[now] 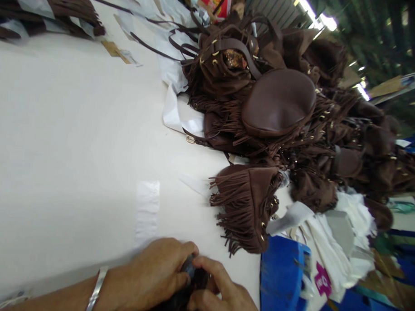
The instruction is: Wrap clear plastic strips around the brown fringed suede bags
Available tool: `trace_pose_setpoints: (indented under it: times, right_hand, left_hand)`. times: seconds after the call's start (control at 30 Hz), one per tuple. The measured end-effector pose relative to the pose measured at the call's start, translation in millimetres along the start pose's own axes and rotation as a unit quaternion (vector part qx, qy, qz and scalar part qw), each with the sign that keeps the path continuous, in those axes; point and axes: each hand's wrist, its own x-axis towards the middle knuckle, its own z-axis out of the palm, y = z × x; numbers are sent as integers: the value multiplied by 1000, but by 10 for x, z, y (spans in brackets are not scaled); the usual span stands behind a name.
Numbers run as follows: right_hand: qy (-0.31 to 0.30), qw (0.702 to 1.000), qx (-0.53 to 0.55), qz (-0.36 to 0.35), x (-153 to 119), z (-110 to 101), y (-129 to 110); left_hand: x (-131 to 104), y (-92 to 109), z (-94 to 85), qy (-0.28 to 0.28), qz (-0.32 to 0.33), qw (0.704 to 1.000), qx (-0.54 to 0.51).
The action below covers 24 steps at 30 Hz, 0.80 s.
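At the bottom of the head view, my left hand [152, 274] comes in from the left, a silver bangle on its wrist. Its thumb and fingers are closed on a small dark item [199, 278]. My right hand [228, 294] pinches the same item from the other side, fingers bent. Most of the item lies behind my hands and below the frame edge, so its kind is unclear. A brown fringed bag [256, 202] lies on its side on the white table [75, 137], just beyond my right hand, touching neither hand.
A large heap of brown fringed bags [280, 103] covers the table's far right. A clear plastic strip [147, 208] lies beyond my left hand. More brown fringed pieces [59, 9] sit at the upper left. A blue bin [281, 276] stands at right. Another person's hand [205, 10] shows at the far end.
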Motion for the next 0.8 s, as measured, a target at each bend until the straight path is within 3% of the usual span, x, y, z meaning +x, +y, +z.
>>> trace_pose_setpoints:
  times: [0.17,0.3,0.37,0.5,0.67,0.8]
  right_hand:
    - [58,994,-67,-58,-23,100,143]
    - [84,992,-36,-89,-37,122,212]
    - [79,992,10,-98,-57,95,200]
    - [60,992,102,-36,-110,105,152]
    - [58,983,169,42,-102,234,158]
    - [103,984,113,-87,-40,212,170]
  left_hand:
    - [-36,-59,108,31,-10,999,35]
    - [-62,-45,101,-72,-35,993,-84]
    - [-51,-39,80,-85,-42,990,-108]
    - [30,-89,83,-26,-8,998,63]
    - [115,-187,173,-23,90,962,258]
    - [114,-91,229,-22,122,938,322]
